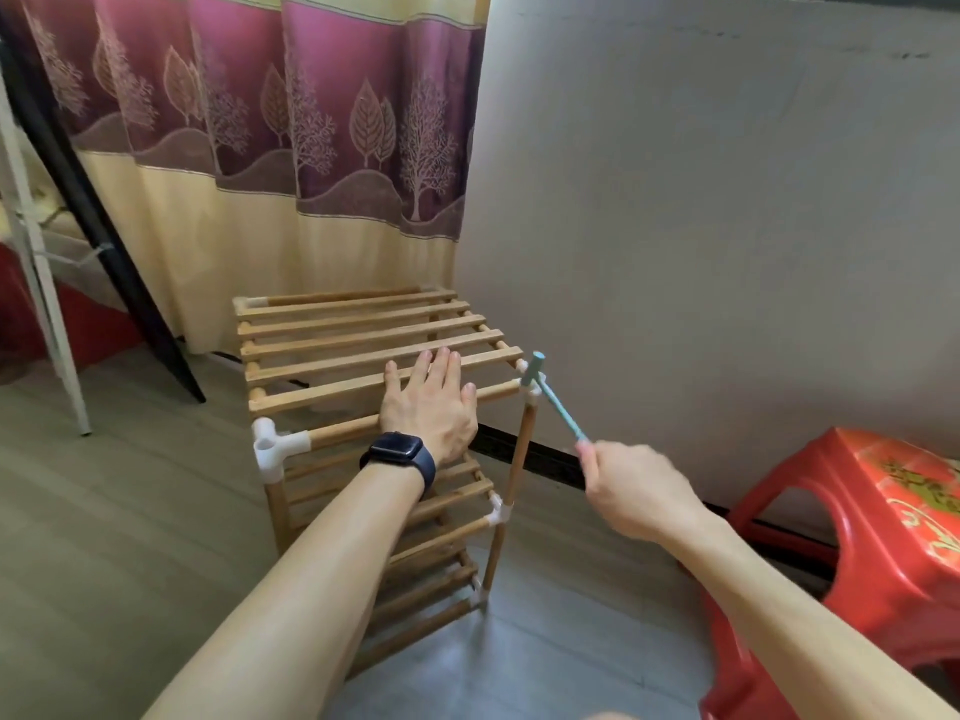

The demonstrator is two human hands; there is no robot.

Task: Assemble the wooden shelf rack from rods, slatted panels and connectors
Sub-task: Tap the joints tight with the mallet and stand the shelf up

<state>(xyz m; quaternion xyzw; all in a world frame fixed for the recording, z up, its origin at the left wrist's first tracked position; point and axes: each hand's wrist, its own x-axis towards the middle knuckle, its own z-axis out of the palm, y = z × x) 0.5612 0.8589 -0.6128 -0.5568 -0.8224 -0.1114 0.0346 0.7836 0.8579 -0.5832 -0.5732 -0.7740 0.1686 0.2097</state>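
Rack: wooden shelf rack (363,330) upright on the floor (104,511), near the curtain (311,148) on the far side and the wall (701,226) on the right.
Top panel: slatted panel (332,350) lying level across the top of the rack, slats running left to right.
Lower tiers: more slatted panels (457,491) beneath, partly hidden behind the left forearm.
Left hand: left hand (428,402) laid flat, palm down, on the near edge of the top panel, fingers straight and spread, pointing far.
Watch: dark watch (400,452) on the left wrist.
Right hand: right hand (639,491) curled round the end of the handle of a small teal hammer (553,400), right of the rack; slightly blurred.
Hammer head: at the near-right top connector (534,391); touching or just above, cannot tell.
Near-right upright: wooden rod (522,449) dropping from that connector to a second white connector (500,511) at the middle tier.
Near-left corner: white connector (275,441) with an open socket facing up, joining the near rail and a leg.
Stool: red plastic stool (883,537) on the floor at the right, well apart from the rack.
Hands: apart, 1 flat on the rack, 1 clamped on the hammer.
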